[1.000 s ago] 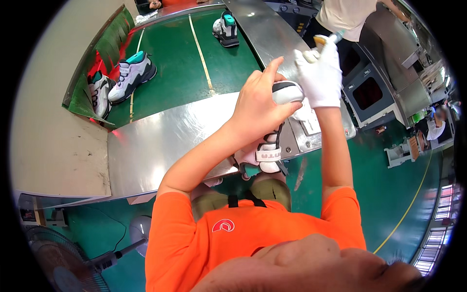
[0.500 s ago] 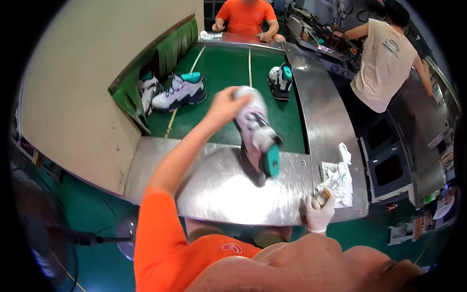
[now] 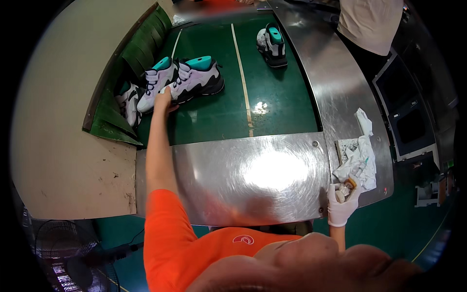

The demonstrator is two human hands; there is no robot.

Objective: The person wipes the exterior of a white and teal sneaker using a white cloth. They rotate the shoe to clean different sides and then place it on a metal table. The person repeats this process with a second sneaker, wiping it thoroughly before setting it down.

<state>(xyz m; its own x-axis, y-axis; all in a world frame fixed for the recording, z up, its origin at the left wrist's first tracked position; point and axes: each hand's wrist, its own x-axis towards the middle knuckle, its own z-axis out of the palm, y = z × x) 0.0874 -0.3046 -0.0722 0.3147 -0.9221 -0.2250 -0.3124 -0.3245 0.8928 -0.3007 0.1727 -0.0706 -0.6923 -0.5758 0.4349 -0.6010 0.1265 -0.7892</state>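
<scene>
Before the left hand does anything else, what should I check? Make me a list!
1. Shoe at the left hand, sole downward: ok.
2. Left hand off its toe: not ok, touching there.
3. Gap between it and the lilac shoe beside it: cannot tell.
4. Right hand gloved: ok.
5. Right hand away from the shoes: ok, near the white cloth.
6. What kind of small tool the right hand holds: cannot tell.

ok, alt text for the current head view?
Bare left hand holding the toe of a sneaker on a green surface, two other sneakers to its left, another sneaker farther right. Gloved right hand holds a small unclear item near crumpled white cloth.
</scene>
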